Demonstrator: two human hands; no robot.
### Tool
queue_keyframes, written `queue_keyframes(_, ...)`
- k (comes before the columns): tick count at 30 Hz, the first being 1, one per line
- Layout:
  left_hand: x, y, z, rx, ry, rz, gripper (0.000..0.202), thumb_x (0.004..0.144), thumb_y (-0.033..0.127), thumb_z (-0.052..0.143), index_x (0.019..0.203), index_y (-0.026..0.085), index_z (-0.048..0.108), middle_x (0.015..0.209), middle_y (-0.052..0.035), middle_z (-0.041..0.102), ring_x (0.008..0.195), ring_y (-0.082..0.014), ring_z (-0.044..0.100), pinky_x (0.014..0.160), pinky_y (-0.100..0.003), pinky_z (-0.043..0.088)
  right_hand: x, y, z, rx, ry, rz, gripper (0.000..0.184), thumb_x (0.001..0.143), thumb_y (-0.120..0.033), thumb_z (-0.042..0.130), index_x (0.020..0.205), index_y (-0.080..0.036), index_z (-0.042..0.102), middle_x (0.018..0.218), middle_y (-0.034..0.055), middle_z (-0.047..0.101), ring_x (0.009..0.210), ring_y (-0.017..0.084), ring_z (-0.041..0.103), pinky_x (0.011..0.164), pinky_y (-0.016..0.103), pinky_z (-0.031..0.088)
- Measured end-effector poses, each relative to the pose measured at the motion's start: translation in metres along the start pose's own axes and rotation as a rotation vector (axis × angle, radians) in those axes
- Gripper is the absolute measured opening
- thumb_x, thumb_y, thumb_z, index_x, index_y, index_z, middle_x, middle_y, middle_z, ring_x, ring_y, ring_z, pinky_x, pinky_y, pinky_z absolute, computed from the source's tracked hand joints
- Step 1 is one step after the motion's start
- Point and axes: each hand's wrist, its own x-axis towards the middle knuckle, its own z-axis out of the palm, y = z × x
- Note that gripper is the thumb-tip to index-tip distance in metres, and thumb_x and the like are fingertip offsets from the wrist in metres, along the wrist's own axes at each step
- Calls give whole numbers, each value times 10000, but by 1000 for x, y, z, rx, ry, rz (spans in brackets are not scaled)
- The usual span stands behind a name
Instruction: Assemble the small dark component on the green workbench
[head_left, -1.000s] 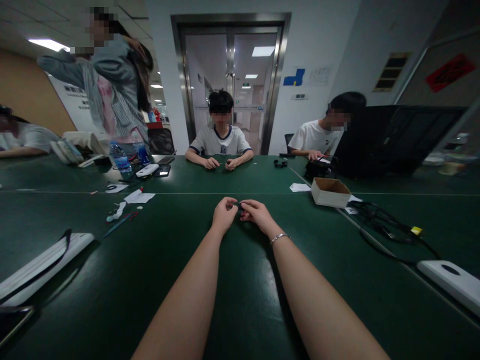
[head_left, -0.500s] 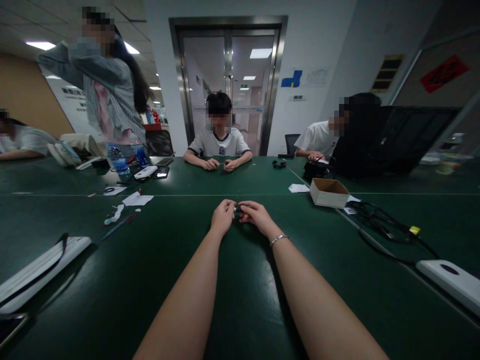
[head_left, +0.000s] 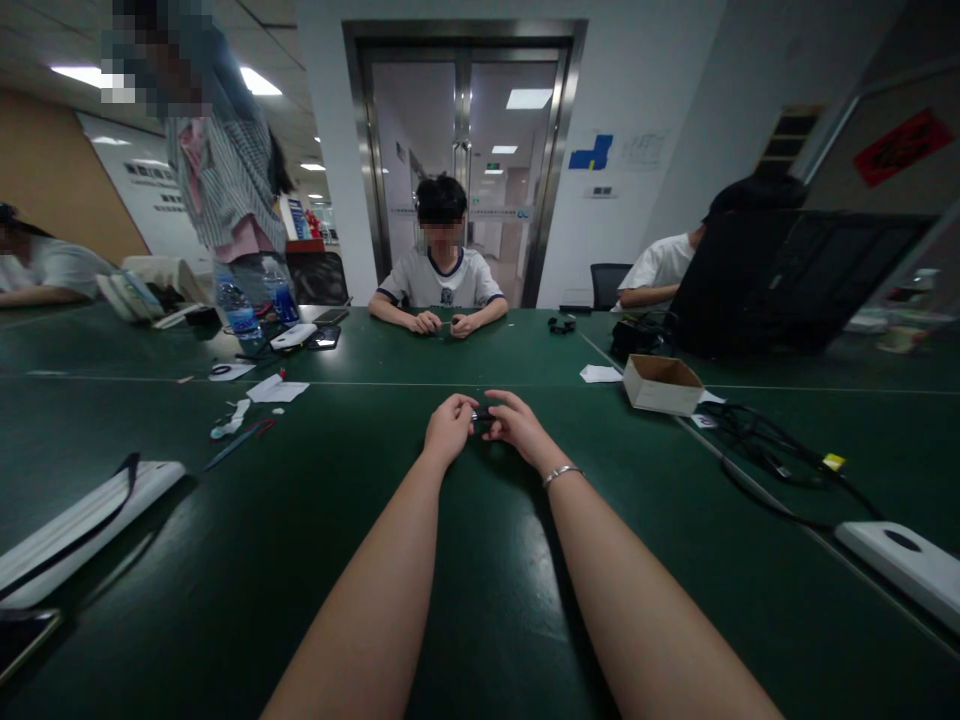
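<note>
A small dark object (head_left: 481, 414) with a shiny, silvery part lies between my two hands, just above the green table (head_left: 495, 560). It is too small for me to tell its kind. My left hand (head_left: 450, 428) is closed on its left end, thumb and fingertips pinched together. My right hand (head_left: 516, 428) is at the other end, its index finger lifted and its fingers apart around the object. Whether a right fingertip still touches it is hard to see. A silver bracelet (head_left: 561, 474) circles my right wrist.
To the right are an open cardboard box (head_left: 663, 386), coiled black cables (head_left: 750, 440) and a white device (head_left: 904, 560). At left lie a long white case (head_left: 90, 530), a thin screwdriver-like tool (head_left: 232, 445) and paper scraps (head_left: 277, 388). A person (head_left: 442, 280) sits opposite; others are around the table.
My right fingers have loosened and spread from the small dark object, while my left hand keeps its pinch. The standing person at left has shifted, and the view has tilted slightly.
</note>
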Motion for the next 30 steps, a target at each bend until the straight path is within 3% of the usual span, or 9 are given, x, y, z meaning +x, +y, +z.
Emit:
queue_keyframes(2,1,-2,0,-11,1,2,209,872,265,449,944,187,629,529,40,517,473,-109,483,484,-209,314,-1,-1,1,10,-3,4,287,815,-105,600,1087,-195,573,584,-72,570,417,85,543,565,283,612)
queue_keyframes(7,3,-5,1,-83,2,17,201,868,259,455,938,173,623,537,35,517,488,-108,492,514,-205,346,0,-2,1,-30,-19,6,171,865,-266,648,998,-164,617,603,-40,584,388,65,499,507,242,588)
queue_keyframes(13,3,-3,1,-129,-18,-3,196,868,252,464,964,167,613,517,45,489,441,-94,435,489,-196,317,-3,-4,-3,47,-130,-20,326,758,-147,707,1069,-200,623,712,-51,611,461,58,543,592,255,608)
queue_keyframes(17,1,-1,0,-133,-26,7,196,869,258,467,966,163,610,544,37,510,461,-97,452,510,-200,351,-2,-4,0,-50,-92,37,169,858,-234,652,1004,-150,629,637,-17,607,406,62,491,496,225,571)
queue_keyframes(21,0,2,-1,-113,-24,4,189,863,241,465,949,160,613,531,39,493,475,-102,468,505,-198,345,0,-2,1,-34,-96,23,294,779,-101,675,1048,-190,597,686,-42,605,466,75,565,565,242,598)
queue_keyframes(26,1,1,0,-112,-25,-3,193,858,229,457,946,163,616,534,39,497,472,-101,456,497,-198,333,1,1,0,-72,-36,11,239,800,-157,643,1025,-179,565,568,-88,518,390,66,487,498,238,579)
queue_keyframes(30,3,-2,1,-99,-12,-3,199,859,243,453,943,171,619,532,42,492,464,-100,448,501,-199,334,0,-1,1,-58,-64,1,300,764,-129,660,1046,-184,572,650,-66,572,443,71,536,553,256,601)
